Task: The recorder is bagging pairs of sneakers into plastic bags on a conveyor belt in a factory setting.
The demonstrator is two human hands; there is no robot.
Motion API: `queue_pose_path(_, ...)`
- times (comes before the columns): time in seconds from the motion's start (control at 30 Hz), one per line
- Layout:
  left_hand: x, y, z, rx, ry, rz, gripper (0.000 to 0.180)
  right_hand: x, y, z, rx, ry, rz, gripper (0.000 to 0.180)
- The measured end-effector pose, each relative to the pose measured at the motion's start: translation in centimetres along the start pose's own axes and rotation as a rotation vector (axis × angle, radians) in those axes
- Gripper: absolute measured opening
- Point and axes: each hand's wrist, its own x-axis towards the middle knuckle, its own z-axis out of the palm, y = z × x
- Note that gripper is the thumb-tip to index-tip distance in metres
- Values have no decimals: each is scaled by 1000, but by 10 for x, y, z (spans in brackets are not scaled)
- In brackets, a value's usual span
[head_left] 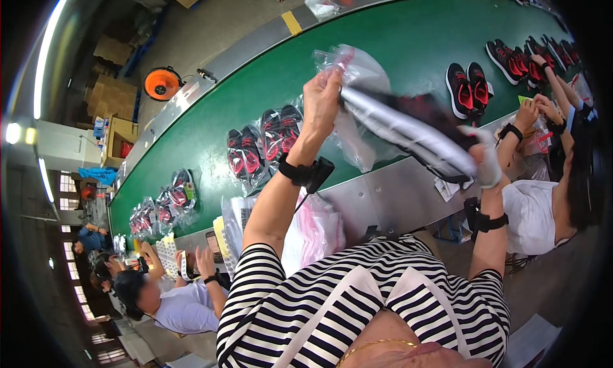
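Raised over the green belt, my left hand (pixel 322 101) is closed, pinching the edge of a transparent plastic bag (pixel 365 69). The bag hangs loosely behind and below the fingers. My right hand (pixel 488 162), partly smeared by motion and whitish as if gloved, grips one end of black sneakers (pixel 408 127) with white soles. Their other end points at my left hand, close to the bag. Motion blurs the sneakers, and I cannot tell whether their tip is inside the bag.
Bagged sneakers (pixel 246 152) stand on the green belt (pixel 408 45) to the left; an unbagged pair (pixel 469 90) stands to the right. A stack of plastic bags (pixel 314 231) lies at the near metal edge. Co-workers sit on both sides, one (pixel 536 208) close at right.
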Motion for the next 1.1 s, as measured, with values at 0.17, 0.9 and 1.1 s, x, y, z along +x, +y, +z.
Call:
queue_pose_path(0.17,-20,-32,-17,108,143,264,21,-18,-25,36,-119,-82,-216,59)
queue_pose_path(0.9,-89,35,109,723,-932,823,16,-22,-70,125,-780,-652,-679,42)
queue_pose_path(1.1,-121,-30,50,682,-698,735,10,3,-18,138,-1098,-482,-3,39)
